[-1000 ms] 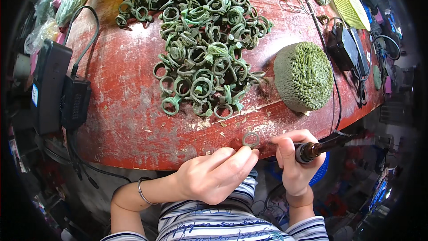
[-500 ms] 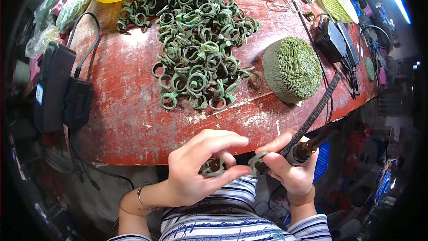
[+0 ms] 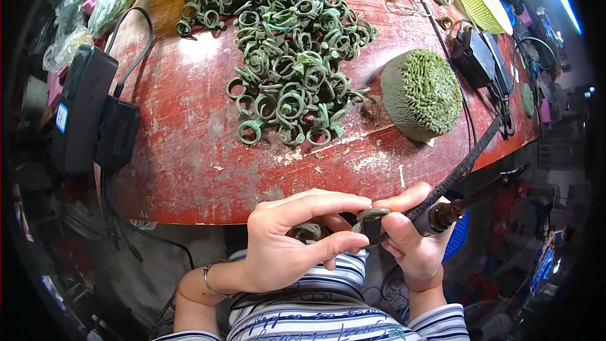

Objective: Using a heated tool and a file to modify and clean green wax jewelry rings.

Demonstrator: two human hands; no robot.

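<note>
While the left hand [image 3: 271, 240] curls closed on one half-hidden dull metal ring [image 3: 309, 228], a greenish metal ring [image 3: 372, 213] sits between both hands' fingertips; I can't tell which bears it. At its four o'clock the right hand [image 3: 413, 244] closes around a dark cylindrical handpiece [image 3: 434, 218] and rough black rod [image 3: 467, 165]. At eleven, heaped green metal rings [image 3: 287, 60] run out of sight.

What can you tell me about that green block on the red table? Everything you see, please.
The green block is a squat, rounded drum, resting with its deeply ridged face upward; its side looks paler and fine-grained. The material may be foam-like, but I can't be sure. It sits on the red table, right of the ring pile, apart from it and untouched.
</note>
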